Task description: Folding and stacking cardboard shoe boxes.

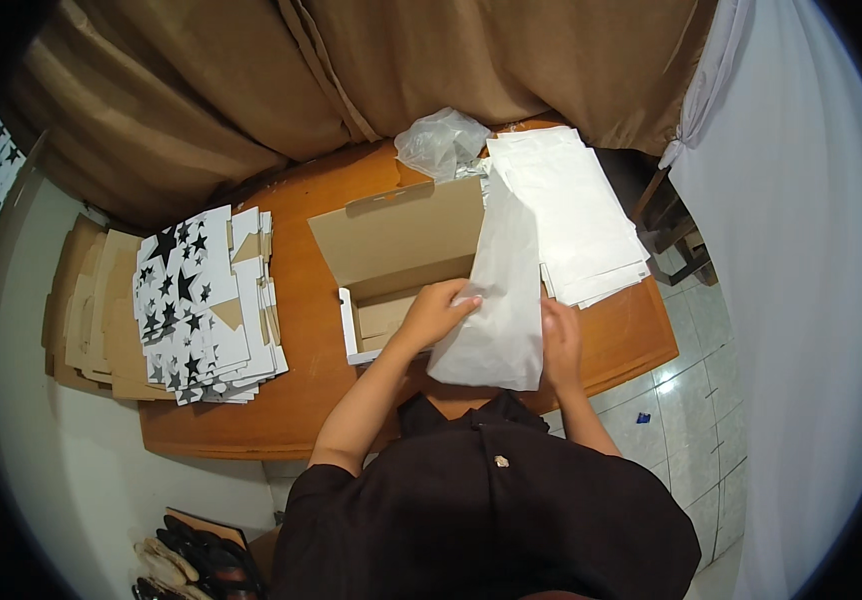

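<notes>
A thin, milky-white sheet [504,325], softly creased and narrowing upward, covers an open brown-lined box's [403,262] right side. The left hand [439,316] pinches its left edge; the right hand's [562,345] grip opposite is unclear.

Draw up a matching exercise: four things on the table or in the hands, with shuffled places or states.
1. thin white translucent sheet
2. open brown cardboard box
3. black-starred white cardboard stack
4. crumpled clear plastic bag

A. on the left of the wooden table
B. lid raised
C. at the table's far edge
D. between left hand and right hand

Pairs: 1-D, 2-B, 3-A, 4-C
</notes>
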Motion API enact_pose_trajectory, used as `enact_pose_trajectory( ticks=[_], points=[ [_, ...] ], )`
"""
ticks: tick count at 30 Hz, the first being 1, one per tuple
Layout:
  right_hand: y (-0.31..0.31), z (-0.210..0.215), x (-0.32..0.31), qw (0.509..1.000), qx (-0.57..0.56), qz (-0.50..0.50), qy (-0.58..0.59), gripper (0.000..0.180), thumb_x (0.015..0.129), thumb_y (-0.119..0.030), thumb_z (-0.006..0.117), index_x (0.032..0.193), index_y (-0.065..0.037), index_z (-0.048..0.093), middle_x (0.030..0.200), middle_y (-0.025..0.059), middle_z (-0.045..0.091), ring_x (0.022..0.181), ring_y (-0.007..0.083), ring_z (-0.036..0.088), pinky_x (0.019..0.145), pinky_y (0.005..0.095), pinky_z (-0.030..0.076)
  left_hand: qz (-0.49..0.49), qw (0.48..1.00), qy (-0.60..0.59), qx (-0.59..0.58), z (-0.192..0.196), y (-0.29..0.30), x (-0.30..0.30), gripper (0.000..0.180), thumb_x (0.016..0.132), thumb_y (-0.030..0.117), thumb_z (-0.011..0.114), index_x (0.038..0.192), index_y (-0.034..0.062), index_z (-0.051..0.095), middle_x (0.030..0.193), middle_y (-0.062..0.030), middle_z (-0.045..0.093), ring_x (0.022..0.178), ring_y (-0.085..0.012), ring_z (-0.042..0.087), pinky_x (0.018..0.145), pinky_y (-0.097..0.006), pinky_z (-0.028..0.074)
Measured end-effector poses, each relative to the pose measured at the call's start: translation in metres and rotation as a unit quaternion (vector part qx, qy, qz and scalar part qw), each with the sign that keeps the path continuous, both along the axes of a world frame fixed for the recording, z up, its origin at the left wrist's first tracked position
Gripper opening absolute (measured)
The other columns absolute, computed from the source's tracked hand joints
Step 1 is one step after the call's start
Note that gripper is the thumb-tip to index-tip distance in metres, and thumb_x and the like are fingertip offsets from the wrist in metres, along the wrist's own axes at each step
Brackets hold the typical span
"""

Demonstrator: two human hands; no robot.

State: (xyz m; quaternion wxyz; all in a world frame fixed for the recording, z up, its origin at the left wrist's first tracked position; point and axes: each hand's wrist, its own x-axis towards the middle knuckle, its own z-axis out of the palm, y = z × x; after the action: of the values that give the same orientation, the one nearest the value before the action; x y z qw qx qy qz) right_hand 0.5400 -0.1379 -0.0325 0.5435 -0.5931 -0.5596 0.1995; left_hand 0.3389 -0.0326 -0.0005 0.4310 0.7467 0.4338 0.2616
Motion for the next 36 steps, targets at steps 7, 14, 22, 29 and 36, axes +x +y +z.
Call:
enact_pose_trajectory(
  ticks=[7,14,22,29,36],
  points=[
    [0.011,-0.044,-0.001,0.942,-0.212,0.04,0.256,0.056,0.089,-0.02,0.059,0.132,0.001,0.03,0.088,0.009,0.06,0.079,0.0137,0.055,0.076,0.0253,0.045,0.232,0.947,-0.217,-0.036,-0.037,-0.019,-0.076,0.027,0.092,0.023,0.055,0.099,-0.0022,0.062,0.088,-0.0035,0.065,0.077,-0.0089,0.057,0.07,-0.024,0.046],
    [0.008,-0.033,-0.042,0.92,-0.205,0.122,0.311,0.059,0.081,-0.002,0.064,0.13,-0.002,0.03,0.07,-0.0002,0.057,0.061,0.0049,0.048,0.06,0.0188,0.039,0.343,0.913,-0.218,-0.015,-0.056,-0.033,-0.112,0.028,0.092,0.023,0.056,0.102,-0.0033,0.06,0.095,-0.0067,0.063,0.084,-0.0134,0.057,0.076,-0.027,0.045],
    [0.006,-0.043,-0.041,0.939,-0.141,0.085,0.303,0.047,0.082,0.0,0.062,0.123,-0.004,0.038,0.068,-0.0022,0.05,0.055,0.0023,0.042,0.049,0.0174,0.034,0.14,0.917,0.154,0.34,-0.013,-0.028,-0.09,0.041,0.079,0.008,0.055,0.12,0.0103,0.054,0.126,-0.0163,0.049,0.115,-0.0342,0.046,0.099,-0.045,0.033],
    [0.009,-0.036,-0.028,0.972,-0.165,0.073,0.153,0.028,0.085,-0.008,0.061,0.11,-0.004,0.05,0.065,0.003,0.054,0.051,0.0082,0.048,0.045,0.0219,0.035,-0.17,0.934,0.248,0.192,-0.022,0.009,-0.072,0.041,0.089,0.017,0.041,0.13,0.0141,0.048,0.139,-0.0117,0.041,0.13,-0.0299,0.036,0.106,-0.048,0.026],
    [0.126,-0.035,0.029,0.948,-0.105,-0.049,-0.298,0.023,0.08,-0.024,0.059,0.097,-0.009,0.064,0.101,0.0064,0.061,0.1,0.0267,0.052,0.087,0.0498,0.033,-0.259,0.906,0.308,0.134,-0.077,0.041,-0.076,0.046,0.096,0.027,0.032,0.14,0.0158,0.035,0.142,-0.0115,0.037,0.133,-0.0319,0.029,0.105,-0.049,0.028]
  ],
)
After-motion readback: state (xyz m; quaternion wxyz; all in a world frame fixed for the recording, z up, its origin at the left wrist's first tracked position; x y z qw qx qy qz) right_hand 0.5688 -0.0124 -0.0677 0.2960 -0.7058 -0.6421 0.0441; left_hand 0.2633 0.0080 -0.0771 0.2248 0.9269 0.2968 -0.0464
